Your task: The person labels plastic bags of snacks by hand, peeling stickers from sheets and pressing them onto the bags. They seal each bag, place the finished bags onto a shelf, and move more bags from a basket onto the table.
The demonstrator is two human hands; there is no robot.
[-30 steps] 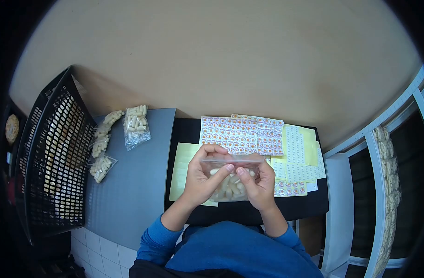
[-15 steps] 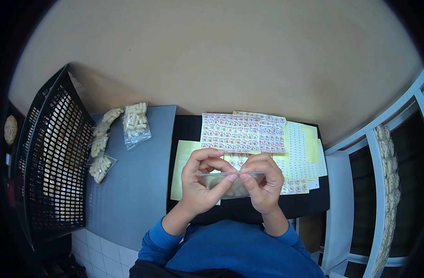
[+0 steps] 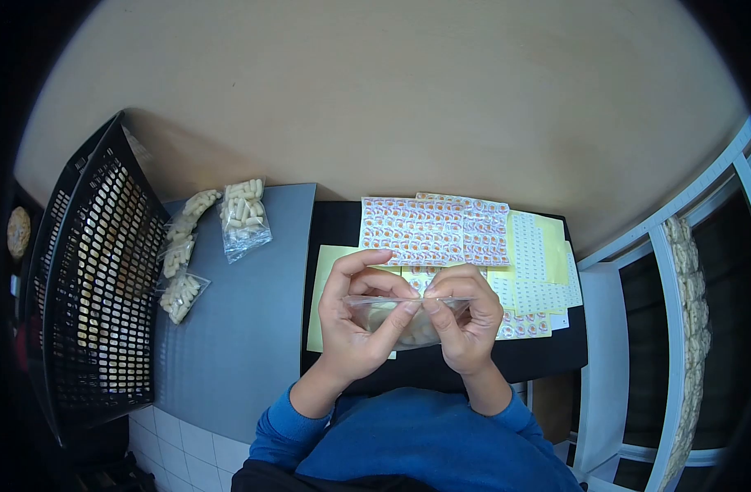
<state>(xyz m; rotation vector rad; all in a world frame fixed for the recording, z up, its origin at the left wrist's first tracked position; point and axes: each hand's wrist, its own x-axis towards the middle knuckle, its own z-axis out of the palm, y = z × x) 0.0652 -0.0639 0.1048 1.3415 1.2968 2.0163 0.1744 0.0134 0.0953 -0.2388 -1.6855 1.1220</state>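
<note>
Both hands pinch the top edge of a clear plastic bag with pale pieces inside, held in front of my body above the black table. My left hand grips the edge between thumb and fingertips, its index finger lifted away. Close beside it, my right hand pinches the same edge, the fingertips of both hands nearly meeting at the middle. Behind the hands lie sheets of orange-and-white round stickers. To their right are yellow-backed sheets with small print. The bag's lower part is partly hidden by my hands.
A black perforated basket stands on the left, beside a grey board. Several clear bags of pale finger-shaped pieces lie on the board. The black table meets a beige wall. At right is a white frame.
The bag's top edge now shows a slightly wider, looser opening on the left. My left index finger has risen a little. Both hands keep their pinch, and the view has shifted slightly.
</note>
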